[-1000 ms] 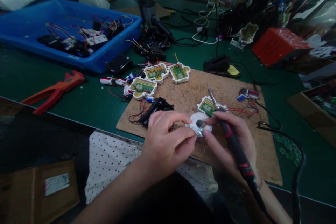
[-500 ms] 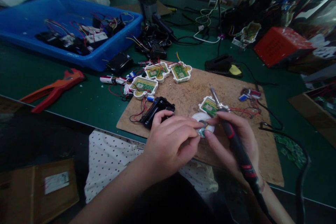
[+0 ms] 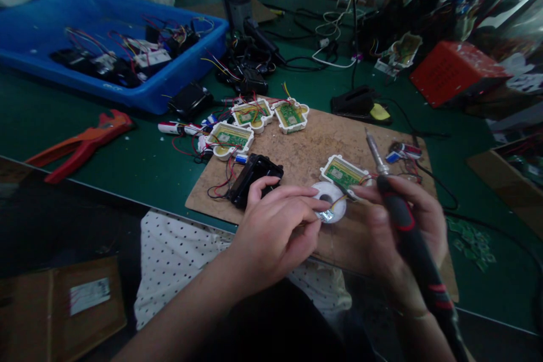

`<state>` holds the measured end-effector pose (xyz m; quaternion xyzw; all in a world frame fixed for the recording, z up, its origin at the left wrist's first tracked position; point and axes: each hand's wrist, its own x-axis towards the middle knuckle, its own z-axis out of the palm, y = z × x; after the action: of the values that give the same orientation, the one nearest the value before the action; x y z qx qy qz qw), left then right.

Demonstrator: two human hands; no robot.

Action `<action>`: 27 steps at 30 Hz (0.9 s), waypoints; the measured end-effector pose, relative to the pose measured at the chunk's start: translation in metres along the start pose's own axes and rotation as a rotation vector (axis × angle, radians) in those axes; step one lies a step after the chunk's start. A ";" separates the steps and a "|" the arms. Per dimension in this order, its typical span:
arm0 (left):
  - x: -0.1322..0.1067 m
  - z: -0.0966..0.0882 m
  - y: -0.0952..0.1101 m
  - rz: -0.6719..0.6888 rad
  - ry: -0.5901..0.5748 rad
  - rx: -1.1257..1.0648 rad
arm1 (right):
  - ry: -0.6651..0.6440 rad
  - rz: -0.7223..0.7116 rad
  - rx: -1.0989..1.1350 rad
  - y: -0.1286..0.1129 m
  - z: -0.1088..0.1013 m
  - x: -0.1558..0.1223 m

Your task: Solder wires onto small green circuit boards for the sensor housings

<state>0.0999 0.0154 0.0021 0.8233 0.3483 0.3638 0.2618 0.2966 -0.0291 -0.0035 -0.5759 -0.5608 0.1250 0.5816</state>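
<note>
My left hand (image 3: 280, 223) is closed, its fingertips pinching the edge of a small circuit board (image 3: 326, 215). That board lies over a white round spool-like disc (image 3: 338, 212) with a dark centre. My right hand (image 3: 407, 232) grips a black and red soldering iron (image 3: 401, 212), its tip pointing up and away from the board. Thin wires (image 3: 338, 202) run from the board toward my right fingertips; whether those fingers hold them is unclear. Just behind the disc sits a white housing (image 3: 343, 172) with a green board inside. A black plastic case (image 3: 255, 181) lies beside my left fingers.
Several white housings (image 3: 231, 138) with wires stand on the brown work board (image 3: 297, 153). A blue bin (image 3: 169, 93) of wired parts, orange-red cutters (image 3: 91, 138), an iron stand (image 3: 354, 103), a red box (image 3: 458, 73) and loose green boards (image 3: 473, 243) lie around it.
My right hand has moved right, away from the small board, carrying the soldering iron. More of the white disc and the wires now shows. My left hand has stayed nearly still.
</note>
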 end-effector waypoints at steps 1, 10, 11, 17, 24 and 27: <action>0.000 0.000 0.000 -0.009 0.000 -0.005 | 0.098 0.009 0.015 0.000 0.000 0.000; 0.000 -0.001 0.002 -0.038 -0.003 -0.035 | 0.661 0.019 0.025 0.011 0.002 0.007; 0.000 -0.001 0.002 -0.039 -0.003 -0.034 | 0.629 -0.023 0.070 0.012 0.001 0.007; 0.001 -0.004 0.002 -0.047 -0.029 -0.027 | 0.358 -0.062 0.221 0.008 -0.004 0.004; 0.002 -0.004 0.002 -0.042 -0.036 -0.008 | 0.281 -0.048 0.160 0.004 -0.003 0.003; 0.002 -0.004 0.003 -0.038 -0.027 -0.020 | 0.308 -0.074 0.136 0.007 0.000 0.004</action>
<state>0.0989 0.0159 0.0073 0.8188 0.3567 0.3510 0.2814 0.3013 -0.0240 -0.0070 -0.5264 -0.4760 0.0513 0.7026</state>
